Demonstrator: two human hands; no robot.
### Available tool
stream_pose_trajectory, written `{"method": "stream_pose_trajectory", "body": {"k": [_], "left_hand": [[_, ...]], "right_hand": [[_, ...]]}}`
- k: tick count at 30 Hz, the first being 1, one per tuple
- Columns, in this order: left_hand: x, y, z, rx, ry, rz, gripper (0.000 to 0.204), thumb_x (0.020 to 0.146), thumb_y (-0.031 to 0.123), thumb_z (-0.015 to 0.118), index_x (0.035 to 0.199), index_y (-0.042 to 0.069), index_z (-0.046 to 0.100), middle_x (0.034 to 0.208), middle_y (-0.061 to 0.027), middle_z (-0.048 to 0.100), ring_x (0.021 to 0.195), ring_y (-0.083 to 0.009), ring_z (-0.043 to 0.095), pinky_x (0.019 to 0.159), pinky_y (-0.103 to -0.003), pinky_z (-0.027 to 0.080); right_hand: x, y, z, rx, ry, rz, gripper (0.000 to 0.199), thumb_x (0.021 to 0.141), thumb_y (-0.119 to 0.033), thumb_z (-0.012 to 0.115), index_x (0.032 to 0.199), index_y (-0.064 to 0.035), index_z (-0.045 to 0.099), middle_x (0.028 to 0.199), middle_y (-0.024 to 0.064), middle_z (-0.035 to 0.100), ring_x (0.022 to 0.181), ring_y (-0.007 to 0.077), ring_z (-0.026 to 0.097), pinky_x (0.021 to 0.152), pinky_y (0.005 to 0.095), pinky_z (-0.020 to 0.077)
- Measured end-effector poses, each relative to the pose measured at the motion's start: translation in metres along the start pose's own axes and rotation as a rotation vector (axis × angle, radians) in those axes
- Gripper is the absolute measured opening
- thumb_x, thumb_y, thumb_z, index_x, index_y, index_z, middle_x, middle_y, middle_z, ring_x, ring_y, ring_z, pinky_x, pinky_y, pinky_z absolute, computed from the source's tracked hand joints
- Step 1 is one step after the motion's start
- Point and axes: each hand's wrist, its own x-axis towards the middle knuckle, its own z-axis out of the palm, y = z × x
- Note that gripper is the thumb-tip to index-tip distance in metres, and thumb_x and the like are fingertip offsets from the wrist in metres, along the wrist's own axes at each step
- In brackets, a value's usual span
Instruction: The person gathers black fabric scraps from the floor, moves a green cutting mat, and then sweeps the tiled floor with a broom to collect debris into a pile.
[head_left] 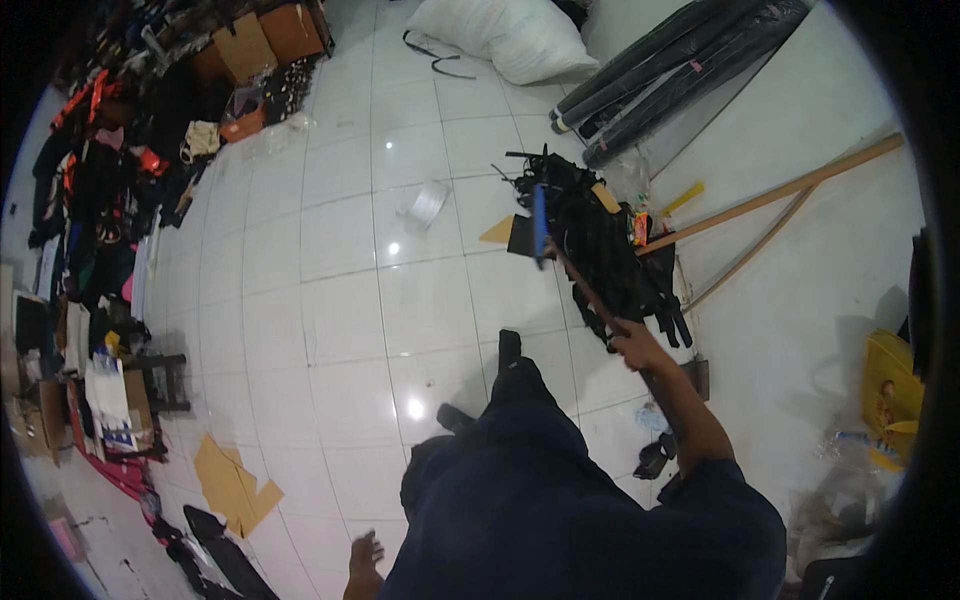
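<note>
My right hand (637, 347) is closed around the brown handle of a broom (585, 280), held out ahead and to my right. The broom's narrow blue head (540, 222) is at the left edge of a heap of black fabric scraps and straps (600, 235) on the floor. A dark flat piece (521, 236) and a tan cardboard scrap (497, 231) lie beside that head. Low in the view, my left hand (367, 552) hangs at my side with nothing in it, its fingers loosely bent and apart. Where the bristles meet the floor is not clear.
Wooden poles (780, 190) lean against the right wall near dark wrapped rolls (680, 75). A white sack (505, 40) lies at the far end. Clutter (110, 150) lines the left side. Cardboard (235, 485) and a clear plastic roll (427, 205) lie on the tiles.
</note>
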Motion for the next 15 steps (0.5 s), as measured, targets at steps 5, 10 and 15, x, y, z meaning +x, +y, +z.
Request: {"method": "stream_pose_trajectory", "body": {"k": [5, 10, 15], "left_hand": [[-0.012, 0.092, -0.013, -0.140, 0.300, -0.217, 0.038, 0.082, 0.035, 0.055, 0.105, 0.004, 0.051, 0.089, -0.0101, 0.054, 0.068, -0.0228, 0.054, 0.056, -0.036, 0.045], [-0.012, 0.279, 0.048, -0.235, 0.408, 0.239, 0.039, 0.084, 0.034, 0.053, 0.109, 0.004, 0.048, 0.092, -0.0082, 0.054, 0.076, -0.0196, 0.054, 0.062, -0.033, 0.044], [-0.059, 0.424, 0.167, 0.012, 0.307, 0.478, 0.033, 0.085, 0.026, 0.055, 0.108, 0.002, 0.052, 0.094, -0.0076, 0.056, 0.080, -0.0160, 0.055, 0.066, -0.028, 0.044]], "right_hand": [[0.057, -0.103, 0.043, 0.251, -0.346, -0.208, 0.049, 0.080, -0.010, 0.049, 0.127, 0.0007, 0.039, 0.057, 0.0032, 0.044, 0.036, 0.0116, 0.040, 0.031, 0.0262, 0.0326], [0.202, -0.221, 0.114, 0.479, -0.600, -0.193, 0.013, 0.080, -0.012, 0.050, 0.088, -0.0021, 0.050, 0.049, 0.0005, 0.040, 0.035, 0.0120, 0.039, 0.029, 0.0301, 0.0310], [0.373, -0.278, 0.204, -0.302, -0.653, -0.754, 0.010, 0.074, -0.011, 0.052, 0.068, -0.0032, 0.053, 0.051, 0.0070, 0.050, 0.036, 0.0203, 0.045, 0.033, 0.0350, 0.0362]]}}
